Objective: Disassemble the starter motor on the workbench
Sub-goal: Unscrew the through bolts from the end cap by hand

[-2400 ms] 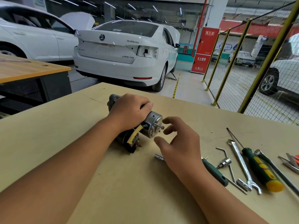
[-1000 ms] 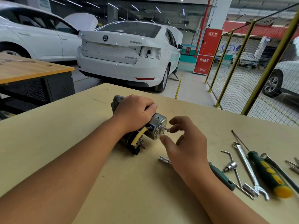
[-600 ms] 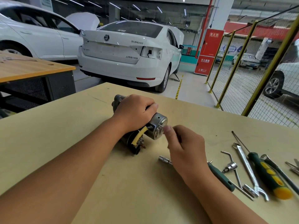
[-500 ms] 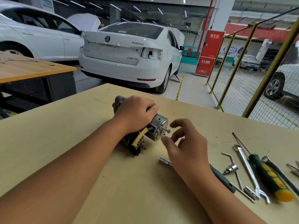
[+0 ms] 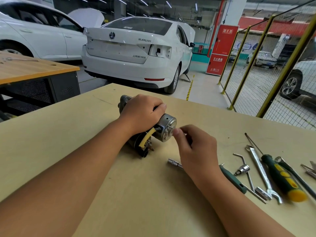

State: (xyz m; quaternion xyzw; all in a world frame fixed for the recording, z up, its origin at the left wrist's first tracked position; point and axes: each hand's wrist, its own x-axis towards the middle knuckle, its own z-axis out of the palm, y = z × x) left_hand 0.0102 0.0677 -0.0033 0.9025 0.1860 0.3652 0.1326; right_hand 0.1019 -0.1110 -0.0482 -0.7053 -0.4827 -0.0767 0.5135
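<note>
The right hand (image 5: 196, 147) is pinching again at the thin bolt (image 5: 168, 128) sticking out of the shiny end cap (image 5: 166, 129) of the starter motor (image 5: 148, 134); half a second ago its fingers were spread and off the bolt, and a moment before that they were closed on it, as now. That grip-and-release rhythm is probably finger-turning, so the bolt is likely already loose and coming out turn by turn (how much thread is left cannot be told from here). The left hand (image 5: 142, 113) is wrapping over the motor's body, holding it down on the counter (image 5: 85, 134), where it is lying on its side near the middle with the cap end pointing toward the right hand.

A yellow lead (image 5: 147, 137) is curving from the body toward the black end with its small terminals. Just behind the right wrist a green-handled socket driver (image 5: 229, 178) is lying, partly hidden by the hand. Further right, well apart from the motor, a spanner (image 5: 261, 171), a bent socket key (image 5: 242, 168) and a green-and-yellow screwdriver (image 5: 280, 175) are spread out. Nothing is blocking the cap end; the wrist is hanging close over the driver, which could get nudged. White cars (image 5: 133, 48) are parked beyond the counter.
</note>
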